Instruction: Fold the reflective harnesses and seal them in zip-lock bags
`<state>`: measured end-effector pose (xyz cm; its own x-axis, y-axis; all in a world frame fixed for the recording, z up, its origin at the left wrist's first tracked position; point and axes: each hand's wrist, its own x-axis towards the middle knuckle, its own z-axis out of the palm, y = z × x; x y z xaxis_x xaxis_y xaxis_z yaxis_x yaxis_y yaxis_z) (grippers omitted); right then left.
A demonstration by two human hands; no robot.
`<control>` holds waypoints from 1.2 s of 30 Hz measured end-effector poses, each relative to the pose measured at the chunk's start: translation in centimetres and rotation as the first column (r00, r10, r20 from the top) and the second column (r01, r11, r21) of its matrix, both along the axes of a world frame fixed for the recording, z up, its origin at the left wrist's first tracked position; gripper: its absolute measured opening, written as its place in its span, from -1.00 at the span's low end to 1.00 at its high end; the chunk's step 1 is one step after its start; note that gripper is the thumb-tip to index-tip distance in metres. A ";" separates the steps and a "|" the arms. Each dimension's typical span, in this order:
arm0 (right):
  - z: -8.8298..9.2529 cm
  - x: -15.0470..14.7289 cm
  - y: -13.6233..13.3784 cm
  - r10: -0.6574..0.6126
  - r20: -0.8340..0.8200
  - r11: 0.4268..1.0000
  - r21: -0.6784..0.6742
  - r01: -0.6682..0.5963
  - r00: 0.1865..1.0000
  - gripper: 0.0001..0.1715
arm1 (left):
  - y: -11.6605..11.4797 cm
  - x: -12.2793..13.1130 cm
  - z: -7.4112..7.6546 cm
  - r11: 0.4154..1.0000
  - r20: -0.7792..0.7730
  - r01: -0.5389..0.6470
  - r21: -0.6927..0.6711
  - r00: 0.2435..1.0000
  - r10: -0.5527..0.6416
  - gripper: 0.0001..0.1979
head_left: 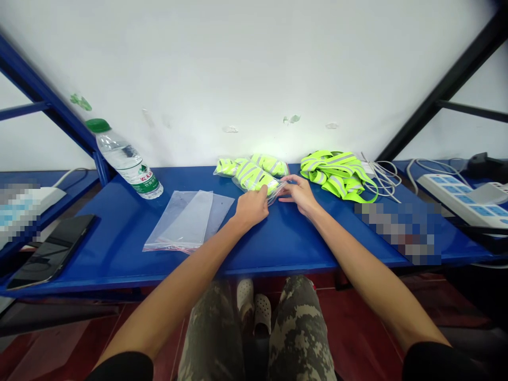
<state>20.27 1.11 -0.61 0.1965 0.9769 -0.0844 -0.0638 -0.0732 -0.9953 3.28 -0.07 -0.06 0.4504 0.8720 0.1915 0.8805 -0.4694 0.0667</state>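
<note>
Two bare arms (178, 286) reach over a blue metal counter (99, 259) below a white wall (238, 69). At the far right lies a white power strip (460, 198), and nearer the middle a tangle of neon yellow reflective straps (337, 174). At the left, a green-capped water bottle (129, 164) lies beside flat clear plastic bags (186, 222). Center frame, a clear bag holding a folded yellow strap (254, 177) sits just in front of other bagged straps (270, 164). The left hand (252, 207) curls over the bag's near edge, while the right hand (299, 194) pinches its clear corner between the fingertips.
</note>
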 end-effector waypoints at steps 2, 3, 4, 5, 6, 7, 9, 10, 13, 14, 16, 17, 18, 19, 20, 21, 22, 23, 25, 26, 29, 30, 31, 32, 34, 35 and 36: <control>0.1 0.3 -0.1 0.027 -0.035 0.999 -0.020 -0.027 0.999 -0.66 | 0.1 -0.1 0.1 0.999 -0.021 0.032 -0.009 0.999 -0.032 -0.73; 0.2 0.4 -0.1 0.045 -0.062 0.999 -0.027 -0.047 0.997 -0.67 | 0.1 -0.1 0.1 0.999 -0.030 0.040 -0.012 0.999 -0.040 -0.72; 0.2 0.5 -0.2 0.061 -0.088 0.997 -0.035 -0.065 0.994 -0.71 | 0.1 -0.1 0.1 0.999 -0.037 0.046 -0.015 0.998 -0.046 -0.72; 0.2 0.6 -0.2 0.070 -0.106 0.996 -0.043 -0.075 0.992 -0.78 | 0.0 -0.1 0.1 0.999 -0.043 0.051 -0.017 0.998 -0.051 -0.72; 0.1 0.7 -0.1 0.073 -0.110 0.996 -0.051 -0.079 0.991 -0.86 | 0.0 0.0 0.1 0.998 -0.049 0.055 -0.018 0.997 -0.056 -0.72; 0.1 0.7 -0.1 0.073 -0.101 0.995 -0.059 -0.079 0.992 -0.91 | -0.1 0.0 0.1 0.998 -0.056 0.059 -0.018 0.997 -0.060 -0.72; -0.1 0.6 0.1 0.061 -0.068 0.995 -0.076 -0.066 0.996 -0.91 | -0.3 0.1 0.1 0.998 -0.076 0.065 -0.014 0.995 -0.066 -0.71; -0.2 0.6 0.2 0.052 -0.058 0.995 -0.083 -0.057 0.997 -0.88 | -0.4 0.1 0.1 0.998 -0.088 0.068 -0.011 0.994 -0.069 -0.71; -0.4 0.5 0.4 0.024 -0.065 0.994 -0.103 -0.030 0.998 -0.84 | -0.6 0.1 0.0 0.995 -0.113 0.096 -0.011 0.989 -0.097 -0.71; -0.4 0.6 0.5 0.015 -0.068 0.994 -0.108 -0.022 0.998 -0.84 | -0.6 0.0 -0.1 0.994 -0.115 0.113 -0.014 0.987 -0.114 -0.71; -0.4 0.9 0.6 0.009 -0.071 0.994 -0.112 -0.017 0.997 -0.87 | -0.6 0.0 -0.2 0.990 -0.113 0.142 -0.010 0.983 -0.142 -0.68; -0.4 1.2 0.6 0.002 -0.067 0.994 -0.113 -0.010 0.998 -0.88 | -0.6 0.0 -0.3 0.988 -0.113 0.154 -0.003 0.982 -0.154 -0.66; -0.4 1.4 0.6 -0.009 -0.061 0.994 -0.110 0.002 0.998 -0.90 | -0.6 -0.1 -0.4 0.986 -0.114 0.165 0.007 0.980 -0.163 -0.64; -0.4 1.7 0.6 -0.026 -0.054 0.994 -0.105 0.020 0.998 -0.91 | -0.6 -0.1 -0.5 0.985 -0.117 0.173 0.018 0.979 -0.170 -0.63; -0.3 1.9 0.6 -0.043 -0.047 0.994 -0.098 0.038 0.998 -0.91 | -0.6 -0.1 -0.5 0.983 -0.120 0.180 0.028 0.977 -0.176 -0.62; -0.3 2.0 0.6 -0.058 -0.041 0.995 -0.089 0.054 0.997 -0.91 | -0.6 -0.1 -0.6 0.981 -0.124 0.190 0.035 0.975 -0.184 -0.62; -0.2 2.1 0.6 -0.067 -0.040 0.995 -0.079 0.064 0.997 -0.90 | -0.6 -0.1 -0.6 0.980 -0.128 0.197 0.039 0.973 -0.191 -0.62; -0.2 2.2 0.6 -0.070 -0.041 0.995 -0.071 0.067 0.997 -0.89 | -0.6 -0.1 -0.6 0.978 -0.130 0.203 0.040 0.972 -0.196 -0.63; -0.2 2.2 0.6 -0.070 -0.045 0.996 -0.061 0.067 0.997 -0.87 | -0.6 -0.1 -0.5 0.978 -0.130 0.205 0.034 0.971 -0.199 -0.64; -0.3 2.2 0.7 -0.073 -0.048 0.996 -0.055 0.071 0.996 -0.87 | -0.6 -0.1 -0.4 0.978 -0.128 0.205 0.029 0.972 -0.200 -0.64; -0.6 2.2 0.9 -0.097 -0.055 0.995 -0.025 0.096 0.994 -0.86 | -0.6 -0.1 -0.1 0.978 -0.110 0.208 0.013 0.972 -0.205 -0.64; -0.7 2.2 1.0 -0.101 -0.054 0.995 -0.003 0.101 0.993 -0.84 | -0.6 -0.1 0.0 0.978 -0.098 0.208 0.009 0.974 -0.206 -0.63; -0.9 2.2 1.1 -0.101 -0.048 0.994 0.026 0.102 0.994 -0.82 | -0.6 -0.1 0.1 0.979 -0.085 0.205 0.004 0.975 -0.204 -0.61; -1.1 2.3 1.3 -0.096 -0.038 0.993 0.060 0.098 0.995 -0.80 | -0.6 -0.1 0.2 0.980 -0.072 0.198 -0.001 0.978 -0.197 -0.60; -1.5 2.4 1.5 -0.084 -0.011 0.988 0.130 0.084 0.996 -0.75 | -0.5 -0.1 0.3 0.984 -0.056 0.178 -0.012 0.982 -0.179 -0.61; -1.6 2.4 1.6 -0.083 0.002 0.984 0.157 0.082 0.997 -0.74 | -0.5 -0.2 0.3 0.985 -0.052 0.170 -0.015 0.984 -0.171 -0.62; -1.7 2.4 1.7 -0.088 0.009 0.981 0.177 0.085 0.996 -0.72 | -0.5 -0.2 0.2 0.986 -0.050 0.166 -0.016 0.985 -0.167 -0.65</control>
<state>22.70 2.81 -2.32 0.2804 0.9555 0.0918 -0.0453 0.1087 -0.9930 3.10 -0.53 0.17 0.5981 0.7864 0.1545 0.7926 -0.6089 0.0306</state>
